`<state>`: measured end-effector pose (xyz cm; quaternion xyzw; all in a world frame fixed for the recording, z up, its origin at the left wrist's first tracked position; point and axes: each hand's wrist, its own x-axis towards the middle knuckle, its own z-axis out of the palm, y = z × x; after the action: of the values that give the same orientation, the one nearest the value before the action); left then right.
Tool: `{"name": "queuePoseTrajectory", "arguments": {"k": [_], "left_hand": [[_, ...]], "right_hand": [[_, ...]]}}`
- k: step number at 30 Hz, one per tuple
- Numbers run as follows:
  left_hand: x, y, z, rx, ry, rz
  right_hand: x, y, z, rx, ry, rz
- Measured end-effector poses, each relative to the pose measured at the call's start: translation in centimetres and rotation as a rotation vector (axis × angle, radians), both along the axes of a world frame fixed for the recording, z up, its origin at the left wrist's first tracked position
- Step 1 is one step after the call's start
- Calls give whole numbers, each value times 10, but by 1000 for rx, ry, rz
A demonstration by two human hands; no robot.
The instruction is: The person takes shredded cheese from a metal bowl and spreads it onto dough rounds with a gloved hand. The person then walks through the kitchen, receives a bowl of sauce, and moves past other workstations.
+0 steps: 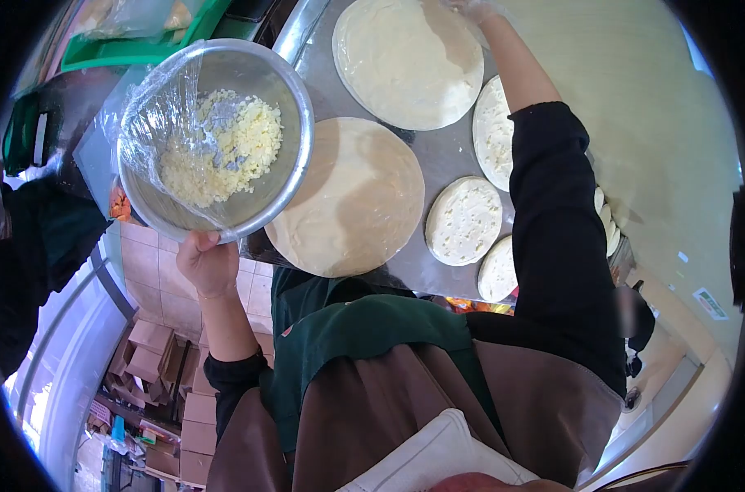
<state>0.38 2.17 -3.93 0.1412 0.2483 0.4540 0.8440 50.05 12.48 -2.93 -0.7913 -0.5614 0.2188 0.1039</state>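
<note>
left hand (206, 264) is gripping the steel bowl (284, 98) of shredded cheese (221, 148) by its rim, beside the tray (446, 152). right hand (475, 10) is reaching over the far dough round (405, 61); its grip cannot be told. advisable: keeping the bowl level and scattering evenly.

Steel bowl (217, 139) of shredded cheese (225, 148), cling film half peeled, tilted, in my left hand (207, 262) at 10 o'clock. Large sauced dough round (409, 57) at 12 o'clock under my right fingers (475, 10).
</note>
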Motion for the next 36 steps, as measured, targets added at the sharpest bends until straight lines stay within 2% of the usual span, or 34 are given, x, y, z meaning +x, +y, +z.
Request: {"name": "queuePoseTrajectory", "arguments": {"k": [4,6,7,9,10,11,12,13,14,16,18,19,21,25,27,33,35,36], "left_hand": [[-3,-1,-2,-22,-15,8],[-1,-1,-1,-7,-32,-1],[1,0,3,-30,14,26],[2,-1,2,-54,59,46],[-2,-1,-4,-2,9,18],[-3,-2,-7,49,-41,-13],[-2,-3,-3,43,-39,-29],[3,-3,4,-34,37,22],[6,-1,8,-106,112,73],[2,-2,2,-80,93,52],[-1,-1,1,-52,70,35],[-2,-1,2,-66,60,20],[-3,1,2,-75,42,0],[-5,3,1,-47,58,-12],[-4,3,1,-36,82,-28],[1,5,13,-69,104,-7],[14,2,34,-121,233,41],[11,3,32,-115,232,36]], "right_hand": [[-11,-1,12,-18,-14,31],[-6,-7,11,109,257,59],[-5,-8,12,110,255,56],[-4,-14,15,75,182,-1],[-14,-16,24,74,182,-9],[-25,-18,34,30,75,-59],[-34,-24,44,-19,-30,-113],[-39,-35,50,-25,-29,-131],[-41,-43,56,-11,32,-88],[-48,-65,64,3,92,-60],[-51,-88,72,104,481,-215],[-46,-99,70,104,479,-227],[-35,-130,61,223,658,-296],[-32,-191,41,343,645,-449],[-27,-218,19,482,836,-662],[-50,-270,-10,389,799,-778],[-69,-274,-13,308,723,-846],[-77,-273,-14,161,510,-810]]}}
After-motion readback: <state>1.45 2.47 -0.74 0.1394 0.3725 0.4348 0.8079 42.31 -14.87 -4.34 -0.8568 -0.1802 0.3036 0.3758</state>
